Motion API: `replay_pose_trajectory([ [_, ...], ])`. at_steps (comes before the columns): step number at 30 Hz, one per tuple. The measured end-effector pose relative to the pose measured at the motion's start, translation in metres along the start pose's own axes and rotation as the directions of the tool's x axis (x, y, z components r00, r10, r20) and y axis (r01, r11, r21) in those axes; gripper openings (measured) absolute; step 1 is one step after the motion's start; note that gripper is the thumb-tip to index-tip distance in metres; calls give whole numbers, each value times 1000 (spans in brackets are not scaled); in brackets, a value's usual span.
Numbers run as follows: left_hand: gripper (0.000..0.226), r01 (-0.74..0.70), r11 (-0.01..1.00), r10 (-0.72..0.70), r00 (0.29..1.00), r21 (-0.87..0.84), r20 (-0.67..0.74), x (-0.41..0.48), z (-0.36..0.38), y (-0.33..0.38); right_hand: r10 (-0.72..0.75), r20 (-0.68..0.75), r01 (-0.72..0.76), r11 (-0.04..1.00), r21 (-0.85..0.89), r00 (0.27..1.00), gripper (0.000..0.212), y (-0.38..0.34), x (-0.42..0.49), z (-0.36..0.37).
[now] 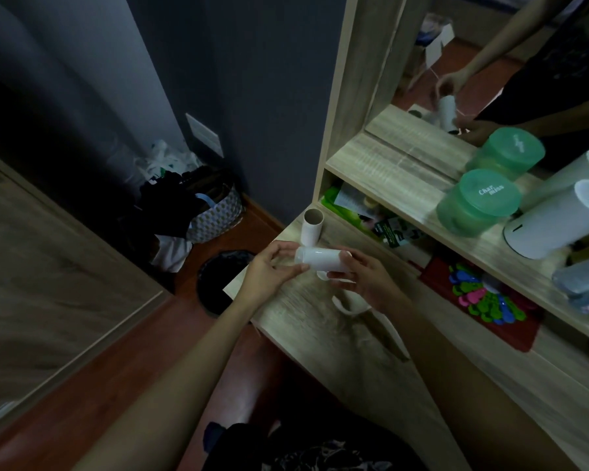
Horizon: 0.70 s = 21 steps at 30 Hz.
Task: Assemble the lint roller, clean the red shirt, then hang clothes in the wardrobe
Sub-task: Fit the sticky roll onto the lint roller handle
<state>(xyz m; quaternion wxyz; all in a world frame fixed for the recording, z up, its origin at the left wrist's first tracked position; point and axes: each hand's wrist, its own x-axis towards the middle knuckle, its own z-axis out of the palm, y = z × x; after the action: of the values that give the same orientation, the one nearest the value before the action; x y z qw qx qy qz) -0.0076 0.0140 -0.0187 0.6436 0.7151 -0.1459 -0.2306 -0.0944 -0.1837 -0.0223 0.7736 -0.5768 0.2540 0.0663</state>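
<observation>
Wood-grain wardrobe door panel (48, 266) fills the nine o'clock side of the view. At about eleven o'clock from the hands, a patterned fabric laundry basket (218, 214) heaped with dark clothes sits on the reddish floor against the grey wall. A round black bin with a dark liner (220, 283) stands just beside the desk's left corner.

The pale wooden desktop (300, 321) runs from the centre toward five o'clock. Near its far corner a bare cardboard tube (313, 226) stands upright. Just at six o'clock of it, above the desktop, a white cylindrical lint roll (320, 259) lies roughly level between both hands. The left hand (272, 270) has its thumb and fingers curled round the roll's left end. The right hand (371, 283) grips the right end, fingers wrapped over it. Under the right hand a white curved plastic piece (341, 306) rests on the desktop, partly hidden.

At three o'clock, a wooden shelf (405, 164) carries a translucent green lidded jar (480, 202) and, touching or nearly touching it on the right, a tall white cylinder (558, 219). Below the shelf a red tray of coloured pegs (483, 297) sits in the open compartment. At one o'clock a mirror (473, 62) reflects the hands and roll.
</observation>
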Motion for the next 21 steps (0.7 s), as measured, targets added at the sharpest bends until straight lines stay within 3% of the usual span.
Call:
replay_pose_trajectory([
  [9,37,-18,999,19,999,30,-41,-1,4,2,19,18,-20,997,72,1000,24,-6,0,-5],
  [13,36,-10,1000,11,1000,25,-13,3,2,2,13,22,-14,999,51,1000,37,-10,-3,-6],
  [21,33,8,1000,-6,994,-22,109,8,-1,6,20,51,-22,999,35,998,26,-10,-7,-10],
])
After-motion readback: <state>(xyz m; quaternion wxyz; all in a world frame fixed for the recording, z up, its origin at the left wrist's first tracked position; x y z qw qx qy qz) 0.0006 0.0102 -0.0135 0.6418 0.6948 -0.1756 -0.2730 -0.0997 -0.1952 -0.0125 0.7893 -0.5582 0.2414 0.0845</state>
